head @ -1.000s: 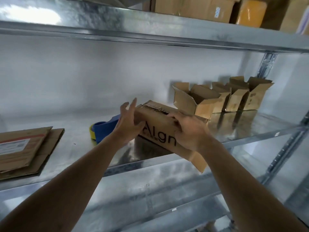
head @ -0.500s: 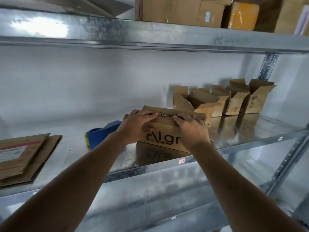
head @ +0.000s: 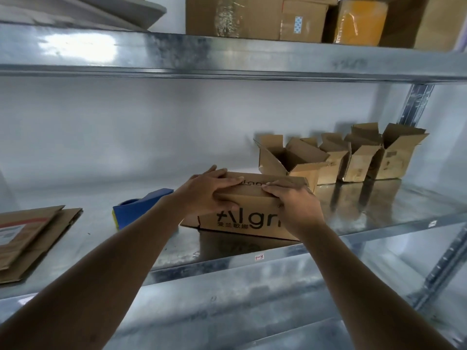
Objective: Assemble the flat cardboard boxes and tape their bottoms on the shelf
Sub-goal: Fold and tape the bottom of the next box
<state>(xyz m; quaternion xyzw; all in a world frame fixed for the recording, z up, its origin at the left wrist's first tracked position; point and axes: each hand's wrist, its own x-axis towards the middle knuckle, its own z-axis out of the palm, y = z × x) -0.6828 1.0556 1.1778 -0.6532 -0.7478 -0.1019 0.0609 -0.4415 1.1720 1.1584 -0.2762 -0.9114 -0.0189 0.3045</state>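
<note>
- Metal shelf (head: 379,218), grey and shiny, holds all the work things.
- Brown cardboard box (head: 242,213) with black letters sits at the near edge of the shelf, in the middle. Its flaps are folded down on top, with a seam running between them.
- Left hand (head: 207,195) lies over the left part of the box top, fingers quite straight and pressing the flap down, thumb on the near side.
- Right hand (head: 295,203) curls over the right near corner, fingers bent and holding the flap shut.
- Cardboard like this looks light and stiff, but I think the flaps will spring up if let go. It seems best to hold it at the seam and the edges.
- Four open boxes (head: 341,160) stand far right in a row, flaps up. The nearest one looks empty; I cannot see into the others.
- Flat boxes (head: 32,236) lie in a pile at the left.
- Blue tape tool (head: 141,205) waits just left of the box.
</note>
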